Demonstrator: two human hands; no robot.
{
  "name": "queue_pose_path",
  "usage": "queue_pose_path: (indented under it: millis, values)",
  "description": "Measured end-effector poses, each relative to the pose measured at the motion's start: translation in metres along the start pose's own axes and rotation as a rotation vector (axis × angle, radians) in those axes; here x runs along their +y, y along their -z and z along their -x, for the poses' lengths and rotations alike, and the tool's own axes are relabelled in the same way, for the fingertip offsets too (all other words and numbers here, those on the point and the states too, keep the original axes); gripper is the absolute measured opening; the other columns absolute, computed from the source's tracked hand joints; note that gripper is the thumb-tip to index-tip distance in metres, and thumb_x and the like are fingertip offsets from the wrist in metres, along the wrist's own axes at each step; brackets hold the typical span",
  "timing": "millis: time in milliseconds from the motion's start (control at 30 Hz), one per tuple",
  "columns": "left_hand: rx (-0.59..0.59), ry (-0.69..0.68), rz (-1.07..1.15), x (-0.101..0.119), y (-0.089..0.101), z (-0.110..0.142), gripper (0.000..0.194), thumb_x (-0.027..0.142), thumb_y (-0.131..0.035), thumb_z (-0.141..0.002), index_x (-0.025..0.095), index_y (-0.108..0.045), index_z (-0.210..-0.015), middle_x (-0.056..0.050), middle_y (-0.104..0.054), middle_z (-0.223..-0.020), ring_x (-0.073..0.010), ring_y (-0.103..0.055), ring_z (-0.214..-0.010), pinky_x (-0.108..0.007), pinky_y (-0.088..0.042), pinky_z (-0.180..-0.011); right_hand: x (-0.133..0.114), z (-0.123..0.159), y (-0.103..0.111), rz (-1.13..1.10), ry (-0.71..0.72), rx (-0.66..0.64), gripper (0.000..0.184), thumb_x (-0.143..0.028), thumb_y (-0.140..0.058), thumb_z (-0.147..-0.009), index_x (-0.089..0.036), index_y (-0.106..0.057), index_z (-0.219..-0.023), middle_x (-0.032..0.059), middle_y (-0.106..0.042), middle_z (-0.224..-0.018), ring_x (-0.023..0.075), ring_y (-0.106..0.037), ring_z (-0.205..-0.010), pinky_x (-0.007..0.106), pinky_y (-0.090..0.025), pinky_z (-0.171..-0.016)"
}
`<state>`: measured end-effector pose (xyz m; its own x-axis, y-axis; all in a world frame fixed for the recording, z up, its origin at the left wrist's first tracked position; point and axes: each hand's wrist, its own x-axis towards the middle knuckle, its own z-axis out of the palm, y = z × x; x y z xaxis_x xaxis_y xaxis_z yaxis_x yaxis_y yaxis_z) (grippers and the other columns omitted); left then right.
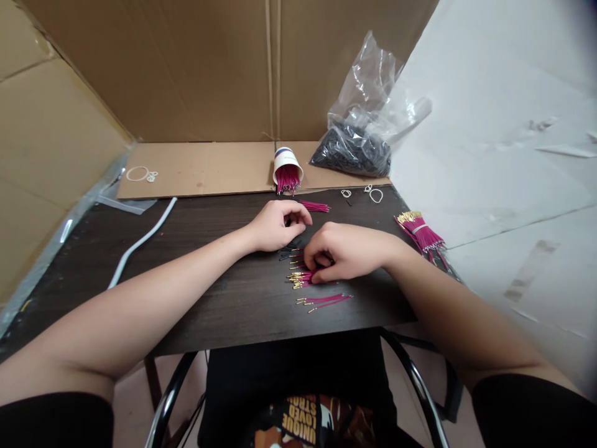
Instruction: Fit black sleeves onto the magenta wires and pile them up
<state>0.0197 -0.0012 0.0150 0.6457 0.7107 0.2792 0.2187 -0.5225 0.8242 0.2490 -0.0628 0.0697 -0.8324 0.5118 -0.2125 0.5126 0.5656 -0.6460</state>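
Note:
My left hand [280,225] is over the dark table, its fingers curled and the thumb close to the index finger. Anything in that pinch is too small to make out. Lower and to the right, my right hand [347,252] bends its fingers down over a pile of pink wires with gold terminals [298,279], the thumb at the pile. Its fingertips are partly hidden. Small black sleeves [290,250] lie between the hands. Nearer the table's front edge is a small group of pink wires [324,301]. Beyond my left hand lie more pink wires [315,206].
A paper cup [285,159] full of pink wires lies tipped on a cardboard strip [209,168]. Behind stands a clear bag of black pieces [354,146]. A tied wire bundle [422,231] sits at the right edge. Rubber bands [375,195] and a white tube [142,242] lie about.

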Motion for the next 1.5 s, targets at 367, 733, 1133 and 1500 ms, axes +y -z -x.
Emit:
queue_pose_path:
  millis: [367, 733, 1133, 1500]
  values:
    - [-0.137, -0.136, -0.131, 0.002, 0.011, 0.001, 0.002, 0.018, -0.073, -0.079, 0.018, -0.071, -0.08, -0.004, -0.069, -0.09, -0.0165, -0.059, -0.079, -0.033, -0.048, -0.074, 0.009, 0.007, 0.009, -0.092, 0.065, 0.07, 0.015, -0.03, -0.085, -0.099, -0.016, -0.084, -0.092, 0.0008, -0.076, -0.081, 0.0134, -0.065, -0.069, 0.028, -0.047, -0.069]
    - [-0.262, -0.171, -0.203, 0.004, 0.018, 0.003, 0.008, 0.021, -0.076, -0.088, 0.018, -0.074, -0.081, -0.009, -0.071, -0.102, -0.0216, -0.066, -0.089, -0.038, -0.052, -0.082, -0.002, -0.001, -0.001, -0.018, 0.028, -0.001, 0.006, -0.016, -0.086, -0.094, -0.018, -0.083, -0.089, -0.0016, -0.076, -0.078, 0.0134, -0.063, -0.067, 0.029, -0.044, -0.069]
    - [-0.29, -0.08, -0.232, -0.001, 0.014, 0.001, 0.013, 0.027, -0.065, -0.104, 0.018, -0.069, -0.095, -0.012, -0.07, -0.113, -0.0252, -0.066, -0.102, -0.042, -0.057, -0.096, 0.011, 0.005, 0.009, -0.152, 0.102, 0.07, 0.021, -0.034, -0.078, -0.107, -0.016, -0.085, -0.097, 0.0022, -0.077, -0.081, 0.0134, -0.061, -0.067, 0.029, -0.043, -0.068]
    - [-0.225, -0.117, -0.233, 0.0, 0.014, 0.004, 0.015, 0.032, -0.079, -0.095, 0.019, -0.074, -0.101, -0.008, -0.071, -0.104, -0.0224, -0.061, -0.091, -0.039, -0.052, -0.085, 0.034, 0.02, 0.035, -0.153, -0.102, 0.245, 0.014, -0.029, -0.071, -0.092, -0.016, -0.076, -0.089, -0.0001, -0.069, -0.075, 0.012, -0.054, -0.065, 0.028, -0.04, -0.065]
